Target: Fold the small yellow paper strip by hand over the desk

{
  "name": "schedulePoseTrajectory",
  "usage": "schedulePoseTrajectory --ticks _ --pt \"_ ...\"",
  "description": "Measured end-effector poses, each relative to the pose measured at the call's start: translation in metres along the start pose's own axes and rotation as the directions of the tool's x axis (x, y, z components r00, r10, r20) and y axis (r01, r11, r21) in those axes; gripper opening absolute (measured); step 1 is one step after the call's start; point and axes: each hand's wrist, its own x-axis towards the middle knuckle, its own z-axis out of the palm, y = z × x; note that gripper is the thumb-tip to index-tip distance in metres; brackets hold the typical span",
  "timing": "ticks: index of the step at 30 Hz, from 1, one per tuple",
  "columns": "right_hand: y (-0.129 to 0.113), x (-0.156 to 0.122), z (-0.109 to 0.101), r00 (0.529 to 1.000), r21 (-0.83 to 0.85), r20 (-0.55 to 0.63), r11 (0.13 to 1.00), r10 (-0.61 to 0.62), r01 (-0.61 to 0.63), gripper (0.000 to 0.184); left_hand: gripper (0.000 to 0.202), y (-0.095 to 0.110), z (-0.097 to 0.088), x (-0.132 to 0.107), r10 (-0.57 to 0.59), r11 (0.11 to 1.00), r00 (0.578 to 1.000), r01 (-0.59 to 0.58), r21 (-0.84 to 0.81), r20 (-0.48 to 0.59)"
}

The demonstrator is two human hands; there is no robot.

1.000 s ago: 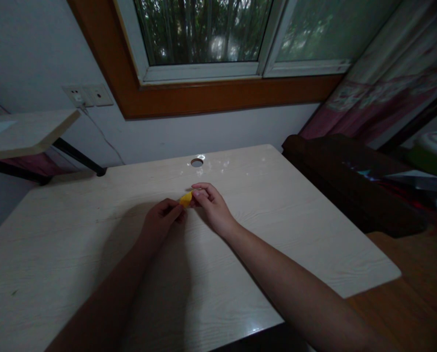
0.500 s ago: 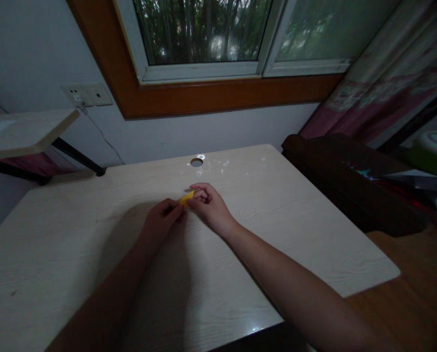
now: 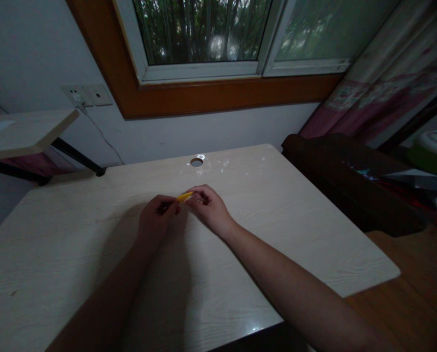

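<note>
A small yellow piece (image 3: 184, 196), which looks like folded paper, is held between my two hands over the middle of the table. My left hand (image 3: 157, 216) pinches its left end between thumb and fingers. At the other end, my right hand (image 3: 210, 207) grips it with thumb and forefinger, the remaining fingers curled. Fingertips cover both ends, and only a thin slanted strip shows. A paler edge lies along its lower side.
The pale wood-grain table (image 3: 240, 274) has a round cable hole (image 3: 196, 162) near its back edge. A raised shelf (image 3: 28, 129) on black legs stands at the back left. Beyond are a wall socket (image 3: 87, 95) with a cord, a window and a curtain (image 3: 387, 83). Dark furniture (image 3: 343, 181) stands right.
The yellow piece has tilted and now shows as a narrower strip, slightly further left. My left hand has shifted a little left, and my right forefinger has come down onto the piece.
</note>
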Motion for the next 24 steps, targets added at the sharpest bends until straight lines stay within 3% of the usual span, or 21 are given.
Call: schedulePoseTrajectory --ticks 4,9,12,15,17,20,24 --pt "-0.0052 -0.0018 -0.0017 0.994 -0.126 -0.074 0.989 -0.082 0.072 0.031 0.014 0.0011 -0.0019 -0.0005 0.163 0.984 0.983 -0.156 0.084 -0.083" --pt "-0.005 -0.0062 0.0012 0.995 0.039 0.101 0.999 0.012 -0.016 0.039 0.009 0.0035 -0.0041 -0.0021 0.335 0.916 0.938 -0.304 0.26 -0.083" --pt "-0.0029 -0.0074 0.0031 0.988 0.025 0.142 0.998 -0.057 0.054 0.03 0.007 0.0019 -0.0031 -0.0015 0.458 0.843 0.888 -0.418 0.34 -0.044" --pt "-0.0026 -0.0068 0.0025 0.986 -0.106 0.111 0.985 -0.121 0.133 0.018 0.009 -0.0005 -0.0012 -0.0009 0.533 0.794 0.846 -0.492 0.357 -0.017" --pt "-0.0034 -0.0062 0.001 0.986 -0.144 0.097 0.978 -0.137 0.15 0.014 0.008 -0.001 -0.0003 -0.0016 0.535 0.802 0.844 -0.501 0.325 -0.02" --pt "-0.0048 -0.0056 -0.0008 0.986 -0.127 0.085 0.98 -0.145 0.155 0.013 0.011 0.0002 -0.0002 -0.0038 0.452 0.883 0.891 -0.44 0.163 -0.043" --pt "-0.0068 -0.0054 -0.0022 0.979 -0.173 0.084 0.965 -0.185 0.197 0.01 0.018 0.0024 -0.0016 -0.0046 0.197 0.977 0.98 -0.199 -0.08 -0.032"
